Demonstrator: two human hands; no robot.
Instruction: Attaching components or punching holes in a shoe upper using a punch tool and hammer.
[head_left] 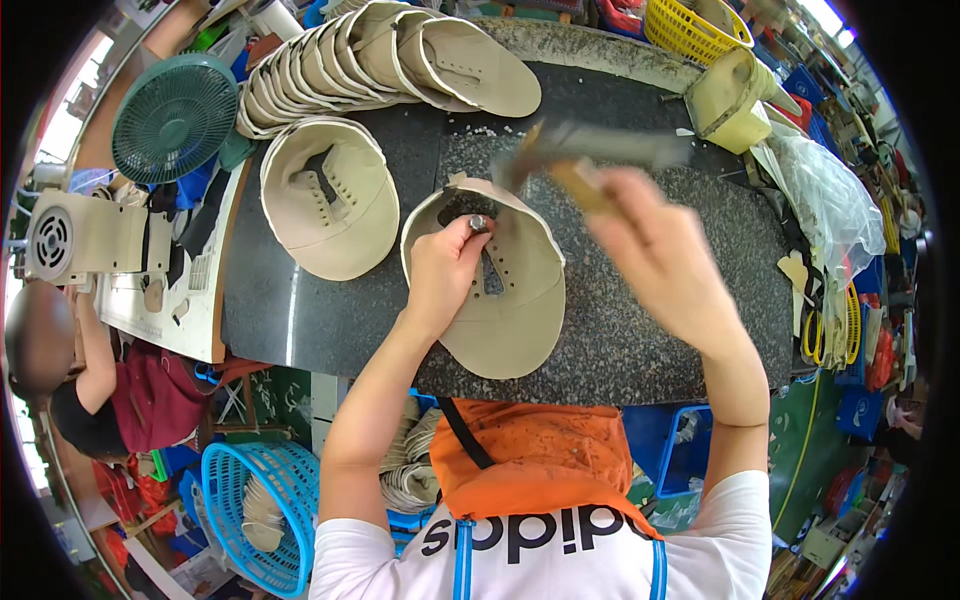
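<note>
On the dark stone slab a beige shoe upper [507, 335] lies in front of me, its rows of eyelet holes showing. My left hand [442, 272] is closed around a short metal punch [479, 223], held over the opening of that upper. To the right, my right hand [655, 255] grips the wooden handle of a hammer [580, 185], raised and blurred by motion. Its head lies up and to the right of the punch, apart from it. A second beige shoe upper [345, 225] rests on the slab to the left.
A row of nested beige uppers [335, 75] lines the far left. A green fan [172, 118] and a sewing machine [95, 235] stand left, where a co-worker [150, 395] sits. A cream container [730, 105] and clear plastic bag [815, 190] are right. A blue basket [262, 500] stands lower left.
</note>
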